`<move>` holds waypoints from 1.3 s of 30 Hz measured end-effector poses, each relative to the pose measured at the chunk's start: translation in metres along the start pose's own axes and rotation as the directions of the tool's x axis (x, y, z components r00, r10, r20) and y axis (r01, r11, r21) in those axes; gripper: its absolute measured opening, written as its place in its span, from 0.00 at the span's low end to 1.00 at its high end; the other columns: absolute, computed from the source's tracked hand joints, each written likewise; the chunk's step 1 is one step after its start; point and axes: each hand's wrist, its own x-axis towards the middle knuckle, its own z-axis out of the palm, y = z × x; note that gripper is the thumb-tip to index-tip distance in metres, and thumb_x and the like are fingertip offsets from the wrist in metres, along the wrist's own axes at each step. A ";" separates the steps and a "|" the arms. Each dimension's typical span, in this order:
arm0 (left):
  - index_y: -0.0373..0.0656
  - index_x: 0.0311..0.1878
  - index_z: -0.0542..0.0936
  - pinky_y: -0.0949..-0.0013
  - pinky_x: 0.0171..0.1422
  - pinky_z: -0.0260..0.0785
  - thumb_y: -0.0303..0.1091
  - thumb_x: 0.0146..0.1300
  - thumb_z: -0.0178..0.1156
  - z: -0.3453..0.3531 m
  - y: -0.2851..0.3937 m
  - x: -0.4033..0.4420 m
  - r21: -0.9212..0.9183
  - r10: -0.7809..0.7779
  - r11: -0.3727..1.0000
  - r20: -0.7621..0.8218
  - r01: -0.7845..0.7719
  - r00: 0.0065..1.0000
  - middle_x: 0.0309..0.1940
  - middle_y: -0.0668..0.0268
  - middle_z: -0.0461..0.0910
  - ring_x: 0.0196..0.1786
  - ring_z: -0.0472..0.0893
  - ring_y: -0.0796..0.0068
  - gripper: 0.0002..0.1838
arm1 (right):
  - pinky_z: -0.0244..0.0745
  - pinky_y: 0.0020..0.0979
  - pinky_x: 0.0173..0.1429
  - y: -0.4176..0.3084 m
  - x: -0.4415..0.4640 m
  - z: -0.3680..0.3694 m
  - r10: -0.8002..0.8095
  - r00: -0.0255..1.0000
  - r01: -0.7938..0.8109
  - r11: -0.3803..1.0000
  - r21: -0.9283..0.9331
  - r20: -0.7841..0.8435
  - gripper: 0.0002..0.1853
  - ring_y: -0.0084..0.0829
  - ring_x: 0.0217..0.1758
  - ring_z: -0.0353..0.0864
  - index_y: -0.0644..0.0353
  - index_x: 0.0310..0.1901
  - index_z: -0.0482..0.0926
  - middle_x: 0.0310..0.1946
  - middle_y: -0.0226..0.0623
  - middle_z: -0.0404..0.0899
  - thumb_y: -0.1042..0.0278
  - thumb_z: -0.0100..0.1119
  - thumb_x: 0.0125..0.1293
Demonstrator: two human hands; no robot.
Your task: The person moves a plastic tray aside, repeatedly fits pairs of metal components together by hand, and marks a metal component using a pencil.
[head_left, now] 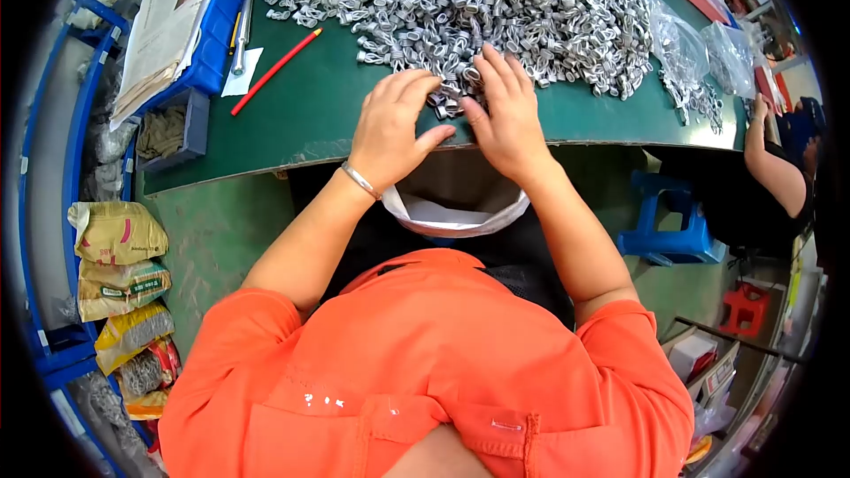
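A large heap of small grey metal pieces with loops [496, 9] covers the back of the green table [310, 115]. My left hand [394, 124] is at the table's front edge, thumb apart from its bent fingers, at the near side of the heap. Opposite it, my right hand [509, 115] reaches its spread fingers to the heap's near edge. A few loose metal pieces [447, 102] lie between the two hands. Directly beneath, an open bag or bucket with a pale rim [460, 230] sits at my lap, below the table edge.
A red pencil [276, 71] lies left of the heap, near a blue tray [217, 44] with papers and a grey bin [181, 133]. Clear plastic bags [677, 40] are at right. A blue stool [671, 221] and another person's arm [775, 168] are beyond.
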 end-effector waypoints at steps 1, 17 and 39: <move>0.41 0.51 0.76 0.60 0.62 0.62 0.33 0.45 0.72 -0.003 0.001 -0.001 -0.037 0.006 0.999 -0.084 -0.009 0.996 0.53 0.59 0.75 0.57 0.72 0.56 0.27 | 0.62 0.44 0.65 0.005 -0.001 -0.003 0.054 0.997 -0.041 0.982 0.186 -0.062 0.23 0.51 0.64 0.65 0.65 0.58 0.70 0.62 0.48 0.67 0.68 0.59 0.62; 0.44 0.35 0.82 0.55 0.41 0.72 0.34 0.60 0.55 0.020 -0.007 -0.095 -0.099 0.039 0.988 0.907 0.121 0.420 0.27 0.55 0.81 0.35 0.80 0.52 0.08 | 0.75 0.38 0.39 -0.001 -0.103 -0.083 0.013 0.762 -0.282 0.907 0.313 0.648 0.04 0.45 0.33 0.80 0.59 0.32 0.80 0.28 0.43 0.79 0.72 0.61 0.55; 0.37 0.37 0.82 0.74 0.39 0.72 0.26 0.57 0.63 0.011 0.023 -0.053 -0.560 -0.145 0.720 0.456 0.410 0.878 0.33 0.62 0.82 0.34 0.81 0.74 0.05 | 0.73 0.27 0.36 0.000 -0.042 -0.038 0.383 0.922 -0.351 0.887 0.300 -0.053 0.10 0.31 0.31 0.76 0.64 0.41 0.78 0.37 0.39 0.77 0.79 0.63 0.57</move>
